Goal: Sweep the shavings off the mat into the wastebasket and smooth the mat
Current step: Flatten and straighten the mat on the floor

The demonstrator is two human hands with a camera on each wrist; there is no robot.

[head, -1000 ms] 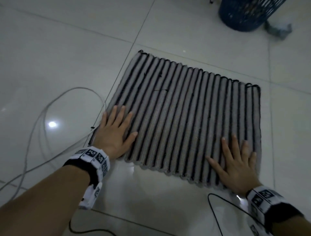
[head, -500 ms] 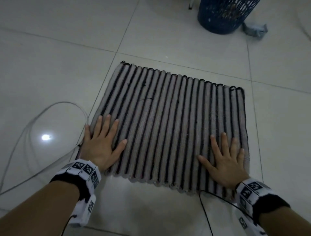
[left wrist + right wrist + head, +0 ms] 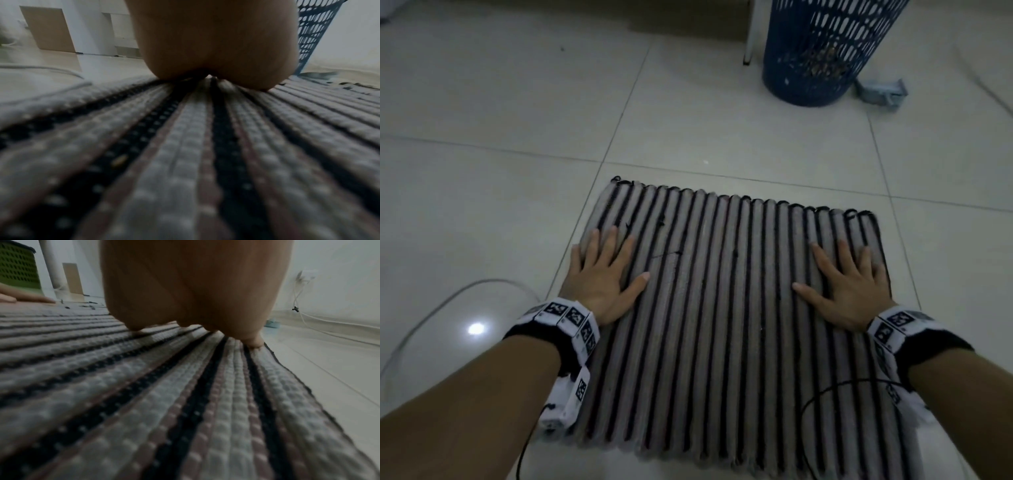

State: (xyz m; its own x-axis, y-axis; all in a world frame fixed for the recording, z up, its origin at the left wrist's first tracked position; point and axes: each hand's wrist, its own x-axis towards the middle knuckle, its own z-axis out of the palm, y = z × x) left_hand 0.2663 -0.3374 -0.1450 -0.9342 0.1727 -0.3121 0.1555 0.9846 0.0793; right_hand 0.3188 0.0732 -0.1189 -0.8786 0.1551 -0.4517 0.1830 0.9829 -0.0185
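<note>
A grey mat (image 3: 722,308) with black stripes lies flat on the tiled floor. My left hand (image 3: 602,270) presses flat on its left side, fingers straight and spread. On the mat's right side my right hand (image 3: 849,284) lies flat the same way, near the far right corner. A blue mesh wastebasket (image 3: 822,51) stands beyond the mat at the upper right, with brownish shavings inside. A few dark loose threads (image 3: 661,222) show on the mat's far left part. In the wrist views each palm, the left hand (image 3: 216,40) and the right hand (image 3: 195,285), rests on the woven mat (image 3: 185,162) (image 3: 164,402).
A grey cable (image 3: 431,318) curves over the floor left of the mat. A thin black wire (image 3: 825,390) loops across the mat's near right part. A small grey object (image 3: 881,90) lies right of the wastebasket. A white post (image 3: 751,34) stands left of it.
Both hands have slid forward along the mat from its near edge toward its far edge, staying flat. The view has tilted up, showing more of the wastebasket.
</note>
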